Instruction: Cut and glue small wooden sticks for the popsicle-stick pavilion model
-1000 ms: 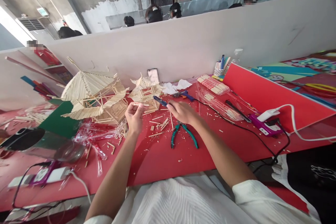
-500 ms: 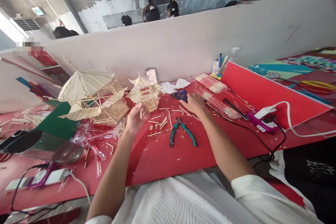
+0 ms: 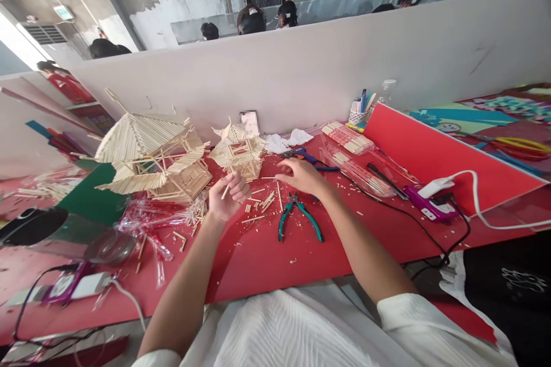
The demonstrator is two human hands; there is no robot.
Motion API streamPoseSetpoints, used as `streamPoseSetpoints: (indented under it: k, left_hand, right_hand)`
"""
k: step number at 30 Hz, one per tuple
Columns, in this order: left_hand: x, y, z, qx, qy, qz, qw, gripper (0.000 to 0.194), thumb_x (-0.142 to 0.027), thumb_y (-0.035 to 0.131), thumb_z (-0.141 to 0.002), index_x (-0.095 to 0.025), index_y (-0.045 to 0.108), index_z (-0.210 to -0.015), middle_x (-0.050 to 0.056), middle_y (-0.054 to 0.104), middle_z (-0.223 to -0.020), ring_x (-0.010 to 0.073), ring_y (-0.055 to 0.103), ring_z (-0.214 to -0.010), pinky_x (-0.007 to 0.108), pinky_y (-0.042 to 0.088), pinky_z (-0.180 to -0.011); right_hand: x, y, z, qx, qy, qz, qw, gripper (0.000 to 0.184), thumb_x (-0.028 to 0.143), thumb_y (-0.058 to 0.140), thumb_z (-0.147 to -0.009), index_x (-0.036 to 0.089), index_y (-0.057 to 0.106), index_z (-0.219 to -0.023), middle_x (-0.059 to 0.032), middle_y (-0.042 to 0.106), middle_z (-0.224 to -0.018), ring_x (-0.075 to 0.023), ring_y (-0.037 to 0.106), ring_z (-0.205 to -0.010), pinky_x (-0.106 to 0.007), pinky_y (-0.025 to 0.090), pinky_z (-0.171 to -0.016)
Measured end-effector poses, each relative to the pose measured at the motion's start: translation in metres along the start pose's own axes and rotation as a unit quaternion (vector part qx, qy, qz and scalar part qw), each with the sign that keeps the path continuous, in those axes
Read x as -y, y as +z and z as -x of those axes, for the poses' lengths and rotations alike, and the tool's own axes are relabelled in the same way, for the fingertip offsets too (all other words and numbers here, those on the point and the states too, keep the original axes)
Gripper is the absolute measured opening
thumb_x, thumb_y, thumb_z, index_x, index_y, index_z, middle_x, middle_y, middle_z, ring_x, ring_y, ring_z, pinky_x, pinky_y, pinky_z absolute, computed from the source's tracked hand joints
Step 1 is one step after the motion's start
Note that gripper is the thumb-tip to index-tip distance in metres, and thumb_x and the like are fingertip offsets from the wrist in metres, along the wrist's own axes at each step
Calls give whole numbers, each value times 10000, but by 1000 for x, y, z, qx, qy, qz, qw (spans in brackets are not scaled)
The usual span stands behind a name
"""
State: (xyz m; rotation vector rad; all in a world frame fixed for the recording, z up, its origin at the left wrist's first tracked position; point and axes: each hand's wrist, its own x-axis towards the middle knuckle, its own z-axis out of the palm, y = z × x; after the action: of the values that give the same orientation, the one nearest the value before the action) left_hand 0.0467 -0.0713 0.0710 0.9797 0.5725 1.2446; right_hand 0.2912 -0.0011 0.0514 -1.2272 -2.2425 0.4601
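Note:
My left hand is closed around a short wooden stick, held just above the table in front of the models. My right hand hovers palm down over loose sticks, fingers apart, with nothing visible in them. Beyond it lies a blue-handled tool, partly hidden by that hand. Teal-handled cutting pliers rest spread on the table between my forearms. Cut stick pieces are scattered to their left. A small pagoda model of sticks stands behind my left hand, and a larger one to its left.
Stick packs in plastic lie at right, near a red board and a purple power strip with cables. At left are a clear jar, plastic wrappers and a green sheet. A partition borders the back.
My right hand has left the blue-handled tool and moved left, toward the loose sticks. My left hand has shifted slightly right, and the stick in it is now more tilted.

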Motion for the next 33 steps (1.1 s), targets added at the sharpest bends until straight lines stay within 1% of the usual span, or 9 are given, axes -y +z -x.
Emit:
streamPoseSetpoints:
  k: [3, 6, 9, 15, 20, 22, 25, 29, 33]
  left_hand:
    - [3, 1, -1, -2, -8, -11, 1000, 507, -466, 715, -791, -219, 320, -591, -63, 193, -540, 75, 215, -441, 254, 248, -419]
    - [5, 3, -2, -4, -14, -21, 1000, 480, -467, 694, -829, -213, 358, -599, -57, 238, -539, 75, 254, -437, 248, 270, -410]
    - [5, 3, -3, -3, -18, -27, 999, 455, -462, 725, -794, -207, 398, -607, -48, 289, -548, 73, 287, -443, 238, 266, -397]
    - [2, 0, -3, -21, -24, -43, 999, 387, -455, 763, -722, -204, 480, -642, -3, 481, -638, 94, 439, -500, 204, 257, -360]
    - [-1, -6, -5, -49, -12, -105, 993, 368, -493, 743, -736, -213, 520, -651, 86, 689, -843, 187, 646, -681, 229, 406, -411]
    - [-3, -12, -6, -49, -22, -141, 989, 363, -511, 738, -741, -216, 546, -652, 107, 723, -899, 234, 693, -768, 255, 454, -447]
    - [-8, -25, -7, -47, -47, -215, 974, 348, -528, 748, -737, -217, 611, -663, 111, 735, -868, 273, 715, -828, 298, 515, -520]
    - [-13, -35, -7, -50, -64, -337, 938, 341, -531, 783, -722, -201, 698, -713, 83, 727, -817, 247, 698, -843, 293, 544, -640]
    - [-13, -30, -4, -22, -8, -407, 913, 358, -528, 760, -773, -173, 713, -762, 26, 690, -762, 171, 634, -756, 270, 518, -724]
  right_hand:
    - [31, 13, 4, 81, -98, -187, 974, 413, 462, 693, -904, 201, 688, -1224, -78, 752, -1092, -186, 700, -965, -296, 518, -844]
    - [54, 27, 8, 103, -120, -229, 960, 349, 457, 753, -854, 203, 746, -1093, -51, 773, -1024, -182, 700, -902, -283, 512, -802]
    - [63, 34, 10, 96, -103, -249, 958, 283, 452, 737, -870, 182, 765, -947, -40, 780, -920, -174, 695, -816, -267, 499, -741]
    - [57, 28, 8, 88, -95, -243, 961, 182, 339, 693, -901, 174, 770, -908, -38, 772, -860, -171, 694, -779, -260, 478, -697]
    - [52, 20, 7, 95, -82, -274, 954, 185, 342, 670, -903, 172, 736, -934, -35, 752, -875, -160, 668, -774, -274, 488, -713]
    - [49, 15, 7, 109, -88, -300, 943, 210, 380, 676, -899, 175, 720, -914, -33, 736, -859, -157, 658, -770, -286, 500, -728]
    - [43, 6, 8, 135, -104, -352, 920, 257, 438, 688, -890, 182, 695, -901, -22, 707, -806, -150, 649, -740, -297, 521, -721]
    - [35, -2, 8, 116, -105, -416, 896, 259, 449, 718, -873, 192, 680, -887, -9, 689, -764, -138, 638, -706, -293, 530, -697]
    - [31, 2, 5, 78, -72, -476, 873, 249, 431, 758, -845, 193, 686, -871, -29, 721, -790, -131, 624, -667, -277, 512, -632]
